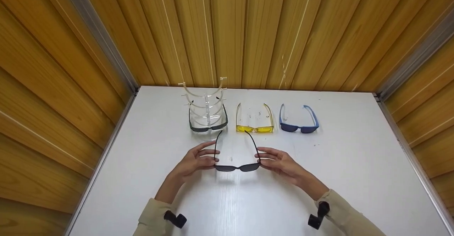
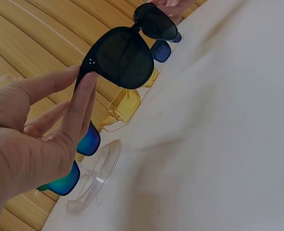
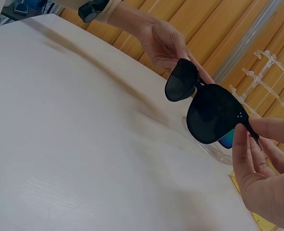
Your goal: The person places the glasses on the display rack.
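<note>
"Can you read any words, numbers or brand names?"

"None. The nearest thing to a sign is on the black-framed sunglasses with large, rounded dark lenses [image 2: 125, 57]: a cluster of three small pale dots [image 2: 91, 61] at one outer front corner, seen from the left wrist."

"And the other outer corner?"

"A matching three-dot cluster [image 3: 239, 115], seen from the right wrist. Dots only, no lettering I can make out."
</note>
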`<state>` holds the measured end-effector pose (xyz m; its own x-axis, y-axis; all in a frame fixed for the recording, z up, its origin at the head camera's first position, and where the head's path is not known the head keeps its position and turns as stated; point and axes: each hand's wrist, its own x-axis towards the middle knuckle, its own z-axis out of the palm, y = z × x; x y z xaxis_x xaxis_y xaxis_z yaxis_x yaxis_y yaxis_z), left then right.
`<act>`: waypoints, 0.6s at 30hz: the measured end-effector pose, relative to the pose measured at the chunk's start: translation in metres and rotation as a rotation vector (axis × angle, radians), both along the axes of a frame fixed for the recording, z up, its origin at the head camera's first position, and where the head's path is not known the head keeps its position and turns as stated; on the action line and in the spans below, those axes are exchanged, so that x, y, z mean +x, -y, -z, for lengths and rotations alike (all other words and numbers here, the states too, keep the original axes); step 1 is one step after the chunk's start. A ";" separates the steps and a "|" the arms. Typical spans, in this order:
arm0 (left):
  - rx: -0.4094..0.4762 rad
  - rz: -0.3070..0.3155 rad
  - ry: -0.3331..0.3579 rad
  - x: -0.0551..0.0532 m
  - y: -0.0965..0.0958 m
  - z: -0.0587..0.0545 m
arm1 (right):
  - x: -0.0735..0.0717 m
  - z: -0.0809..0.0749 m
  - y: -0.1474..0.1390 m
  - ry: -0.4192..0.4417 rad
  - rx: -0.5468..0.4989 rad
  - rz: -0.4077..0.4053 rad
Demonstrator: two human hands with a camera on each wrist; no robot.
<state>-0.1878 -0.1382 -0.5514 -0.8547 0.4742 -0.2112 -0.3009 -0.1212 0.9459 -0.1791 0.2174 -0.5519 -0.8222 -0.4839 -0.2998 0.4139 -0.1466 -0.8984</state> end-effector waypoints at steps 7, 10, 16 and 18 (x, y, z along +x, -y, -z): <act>-0.013 -0.025 -0.009 0.002 0.009 -0.005 | -0.003 -0.003 0.009 -0.021 -0.029 -0.026; -0.023 -0.040 -0.007 0.002 0.013 -0.007 | -0.005 -0.004 0.013 -0.029 -0.047 -0.032; -0.012 -0.057 -0.019 0.003 0.021 -0.013 | -0.008 -0.009 0.021 -0.040 -0.063 -0.038; -0.006 -0.061 -0.023 0.004 0.023 -0.014 | -0.009 -0.010 0.023 -0.047 -0.060 -0.039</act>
